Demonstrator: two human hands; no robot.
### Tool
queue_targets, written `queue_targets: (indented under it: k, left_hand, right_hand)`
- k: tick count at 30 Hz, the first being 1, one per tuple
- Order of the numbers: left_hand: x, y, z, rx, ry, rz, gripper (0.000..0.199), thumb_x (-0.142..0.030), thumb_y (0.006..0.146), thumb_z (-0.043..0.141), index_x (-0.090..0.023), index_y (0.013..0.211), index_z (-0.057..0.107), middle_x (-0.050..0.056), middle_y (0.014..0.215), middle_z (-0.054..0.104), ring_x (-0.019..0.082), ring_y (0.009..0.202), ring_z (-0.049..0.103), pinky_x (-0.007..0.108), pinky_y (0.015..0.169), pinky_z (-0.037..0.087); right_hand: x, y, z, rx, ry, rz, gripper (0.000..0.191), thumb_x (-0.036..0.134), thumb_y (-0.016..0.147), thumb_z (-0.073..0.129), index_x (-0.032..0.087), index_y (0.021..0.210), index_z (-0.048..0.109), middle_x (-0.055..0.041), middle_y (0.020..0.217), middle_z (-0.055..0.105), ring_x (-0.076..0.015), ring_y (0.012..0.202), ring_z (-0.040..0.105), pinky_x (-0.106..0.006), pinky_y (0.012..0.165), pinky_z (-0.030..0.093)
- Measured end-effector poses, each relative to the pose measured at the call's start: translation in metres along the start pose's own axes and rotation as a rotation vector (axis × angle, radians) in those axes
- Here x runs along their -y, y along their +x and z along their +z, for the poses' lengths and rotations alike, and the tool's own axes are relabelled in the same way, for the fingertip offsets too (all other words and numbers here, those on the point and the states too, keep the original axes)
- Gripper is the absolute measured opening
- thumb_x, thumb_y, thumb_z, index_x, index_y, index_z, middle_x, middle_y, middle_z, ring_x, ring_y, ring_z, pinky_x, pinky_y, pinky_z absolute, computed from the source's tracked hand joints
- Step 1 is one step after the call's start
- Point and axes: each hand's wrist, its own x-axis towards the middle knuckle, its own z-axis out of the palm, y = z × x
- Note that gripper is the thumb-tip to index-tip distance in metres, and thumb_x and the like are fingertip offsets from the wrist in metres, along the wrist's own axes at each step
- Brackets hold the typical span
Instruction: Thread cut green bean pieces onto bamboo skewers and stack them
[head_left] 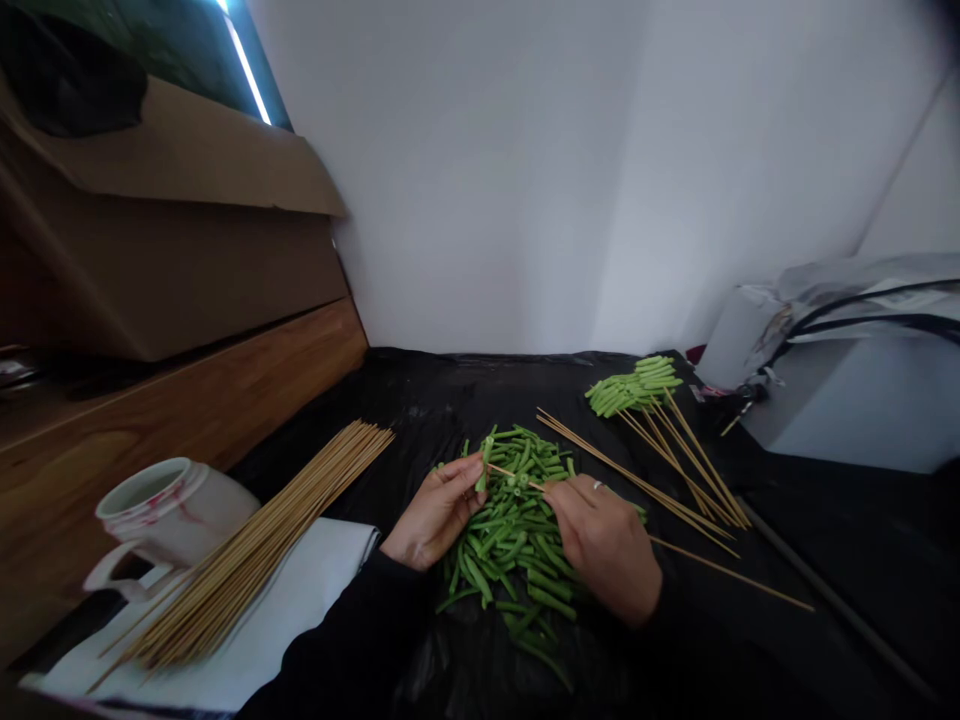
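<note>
Closest in, a dark sleeve (341, 640) leads to the left hand (439, 505), pinching a bean piece (484, 464) at the tip of a skewer (731, 572) above a green heap (487, 560) — the right hand (607, 545) grips the shaft. Threading seems underway; the next push wants a steady pinch. Far right, loaded skewers (634, 390); left, a stick bundle (255, 550).

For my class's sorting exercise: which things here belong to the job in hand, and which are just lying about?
Belonging to the job:
green vegetable piece, in the left hand
stick, in the right hand
pile of green pieces
bundle of sticks
green pieces on sticks, back right

Probably just lying about:
mug
cardboard box
pale box
</note>
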Motion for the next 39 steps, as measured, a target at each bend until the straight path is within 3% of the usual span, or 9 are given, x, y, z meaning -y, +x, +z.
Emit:
queue_targets:
  k: [23, 34, 39]
  left_hand:
    - [0.0017, -0.0011, 0.0009, -0.018, 0.082, 0.04, 0.024, -0.019, 0.065, 0.082, -0.012, 0.086, 0.075, 0.007, 0.089, 0.072, 0.014, 0.079, 0.064, 0.024, 0.073, 0.049]
    - [0.0007, -0.0041, 0.0053, -0.016, 0.102, 0.032, 0.024, -0.018, 0.064, 0.082, -0.012, 0.086, 0.075, 0.006, 0.082, 0.07, 0.012, 0.074, 0.062, 0.023, 0.071, 0.047]
    - [0.001, -0.0043, 0.0054, -0.027, 0.113, 0.04, 0.025, -0.02, 0.064, 0.082, -0.011, 0.086, 0.075, 0.008, 0.088, 0.071, 0.015, 0.08, 0.064, 0.026, 0.077, 0.048]
  right_hand:
    - [0.0019, 0.0, 0.0008, 0.062, 0.103, 0.043, 0.025, 0.014, 0.094, 0.037, 0.018, 0.082, 0.058, -0.002, 0.073, 0.061, -0.0144, 0.072, 0.056, -0.027, 0.069, 0.036]
    - [0.0045, -0.0004, 0.0006, 0.014, 0.062, 0.04, 0.025, 0.013, 0.093, 0.038, 0.018, 0.081, 0.06, -0.0034, 0.074, 0.06, -0.0165, 0.073, 0.055, -0.029, 0.07, 0.035]
    - [0.0044, -0.0006, 0.0015, 0.066, 0.129, 0.06, 0.024, 0.015, 0.094, 0.038, 0.019, 0.081, 0.058, -0.0011, 0.071, 0.06, -0.0146, 0.069, 0.055, -0.028, 0.067, 0.034]
